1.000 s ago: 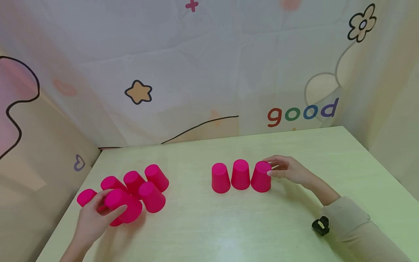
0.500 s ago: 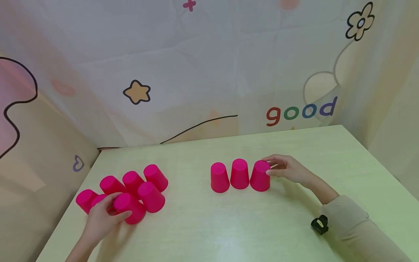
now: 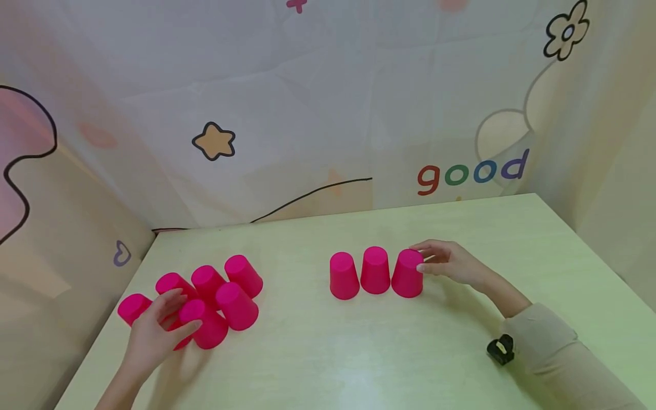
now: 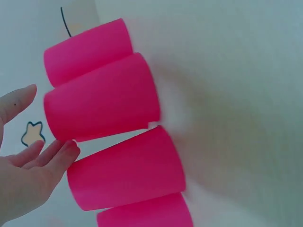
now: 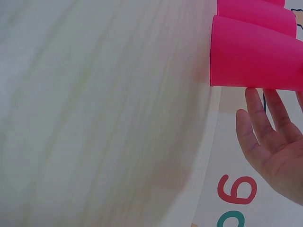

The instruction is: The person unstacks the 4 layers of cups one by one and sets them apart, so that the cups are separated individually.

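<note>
Several pink cups stand upside down on the left of the table in a slanting cluster. My left hand (image 3: 147,339) is just beside the nearest cup (image 3: 205,326), fingers spread and thumb apart from it in the left wrist view. Part of another cup (image 3: 183,343) shows behind that hand, mostly hidden. Toward the right, three pink cups stand upside down in a row: a left cup (image 3: 344,277), a middle cup (image 3: 376,271) and a right cup (image 3: 407,274). My right hand (image 3: 456,265) has its fingertips against the right cup's side, the fingers (image 5: 258,109) nearly straight.
The pale wooden table (image 3: 328,353) has a printed curtain (image 3: 318,114) behind it and at its sides. A small black object (image 3: 500,349) is beside the right sleeve (image 3: 543,336). Cup bases face up in both groups.
My left hand set a cup down at the near end of the cluster, moving it right, then loosened its fingers and drew back slightly left. The right hand stayed at its cup.
</note>
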